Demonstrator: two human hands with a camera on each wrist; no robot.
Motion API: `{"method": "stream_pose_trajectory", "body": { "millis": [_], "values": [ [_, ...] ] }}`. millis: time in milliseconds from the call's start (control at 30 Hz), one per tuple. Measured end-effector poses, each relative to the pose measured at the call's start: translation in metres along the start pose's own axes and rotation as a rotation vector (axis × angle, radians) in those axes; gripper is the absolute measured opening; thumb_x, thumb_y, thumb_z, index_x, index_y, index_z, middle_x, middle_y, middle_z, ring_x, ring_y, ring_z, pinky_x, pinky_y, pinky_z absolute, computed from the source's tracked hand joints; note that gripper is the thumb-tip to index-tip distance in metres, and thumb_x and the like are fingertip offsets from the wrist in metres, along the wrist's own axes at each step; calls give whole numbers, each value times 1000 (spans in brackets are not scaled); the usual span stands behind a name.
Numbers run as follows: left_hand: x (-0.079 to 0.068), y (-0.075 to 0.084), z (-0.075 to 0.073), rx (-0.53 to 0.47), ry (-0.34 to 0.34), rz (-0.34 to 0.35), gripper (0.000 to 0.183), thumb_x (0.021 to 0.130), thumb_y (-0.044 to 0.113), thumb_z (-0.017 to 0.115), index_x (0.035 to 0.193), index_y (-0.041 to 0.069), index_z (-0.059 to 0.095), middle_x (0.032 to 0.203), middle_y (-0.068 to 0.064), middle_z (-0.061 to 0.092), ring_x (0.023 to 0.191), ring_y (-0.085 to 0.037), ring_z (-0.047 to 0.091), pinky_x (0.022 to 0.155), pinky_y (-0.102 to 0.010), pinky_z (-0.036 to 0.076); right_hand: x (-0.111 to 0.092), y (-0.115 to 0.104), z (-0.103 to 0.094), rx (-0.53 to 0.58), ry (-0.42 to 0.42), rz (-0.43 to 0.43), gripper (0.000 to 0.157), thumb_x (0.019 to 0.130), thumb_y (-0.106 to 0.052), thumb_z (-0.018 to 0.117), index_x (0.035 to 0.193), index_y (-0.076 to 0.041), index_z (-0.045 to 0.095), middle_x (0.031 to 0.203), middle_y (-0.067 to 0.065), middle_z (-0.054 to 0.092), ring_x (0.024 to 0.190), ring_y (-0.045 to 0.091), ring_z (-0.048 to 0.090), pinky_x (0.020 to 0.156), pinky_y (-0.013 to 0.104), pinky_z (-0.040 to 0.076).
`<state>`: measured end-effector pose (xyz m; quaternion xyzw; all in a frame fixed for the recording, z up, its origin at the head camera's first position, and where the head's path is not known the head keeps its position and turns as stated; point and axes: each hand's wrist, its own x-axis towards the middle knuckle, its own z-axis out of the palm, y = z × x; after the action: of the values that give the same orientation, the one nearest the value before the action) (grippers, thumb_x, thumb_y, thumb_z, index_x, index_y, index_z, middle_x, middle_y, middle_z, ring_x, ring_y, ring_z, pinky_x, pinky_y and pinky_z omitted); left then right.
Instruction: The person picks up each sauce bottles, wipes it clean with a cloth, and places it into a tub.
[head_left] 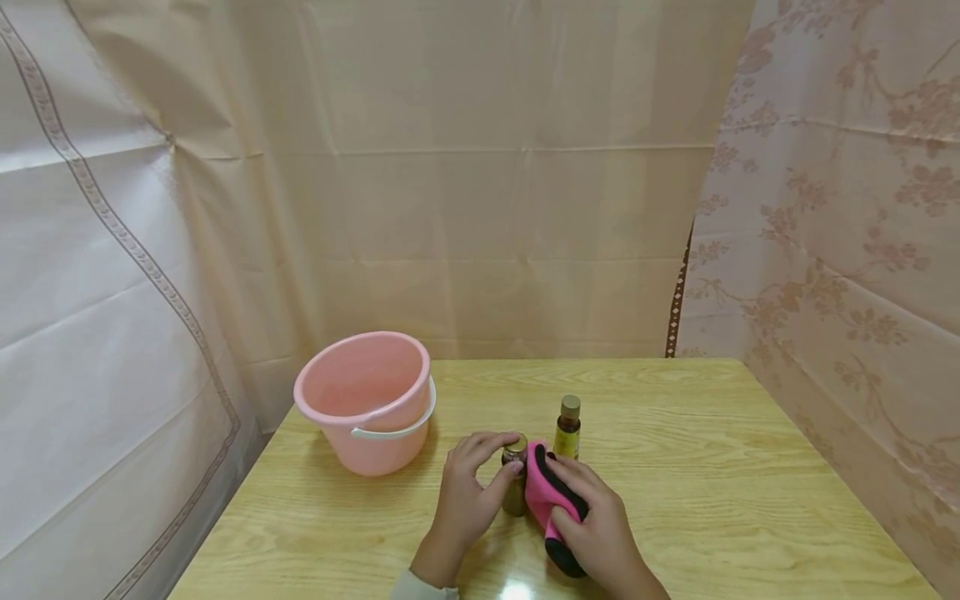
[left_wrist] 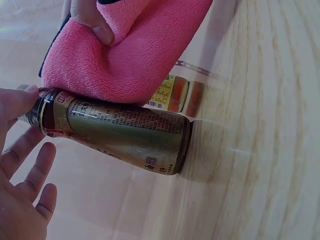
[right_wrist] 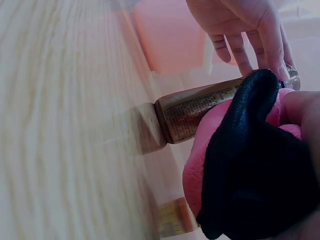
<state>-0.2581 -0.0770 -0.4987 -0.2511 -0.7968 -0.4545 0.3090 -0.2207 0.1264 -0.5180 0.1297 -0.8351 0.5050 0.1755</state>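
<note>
A dark glass bottle with a gold label (left_wrist: 135,135) stands upright on the table, its gold cap (head_left: 515,444) between the thumb and fingers of my left hand (head_left: 468,492). In the left wrist view the other left fingers spread apart beside the neck. My right hand (head_left: 600,517) grips a bunched pink cloth with black edging (left_wrist: 125,60) and holds it against the bottle's side. Behind the cloth stands a second, brown bottle with a yellow label (head_left: 568,429), its lower part hidden by the cloth and hand.
A pink bucket (head_left: 375,446) with a white handle (head_left: 397,432) stands at the back left of the wooden table (head_left: 712,467). Curtains (head_left: 487,208) hang behind the table and along both sides.
</note>
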Motion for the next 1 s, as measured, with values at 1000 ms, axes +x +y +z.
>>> {"method": "stream_pose_trajectory", "body": {
  "millis": [1000],
  "values": [
    [-2,-2,0,-16,-34,-76,41,88,29,84,128,30,73,117,14,71,113,-11,65,99,-48,47,1,2,1,-157,-109,112,57,82,1,77,130,-29,72,136,1,66,126,27,63,97,46,55]
  ]
}}
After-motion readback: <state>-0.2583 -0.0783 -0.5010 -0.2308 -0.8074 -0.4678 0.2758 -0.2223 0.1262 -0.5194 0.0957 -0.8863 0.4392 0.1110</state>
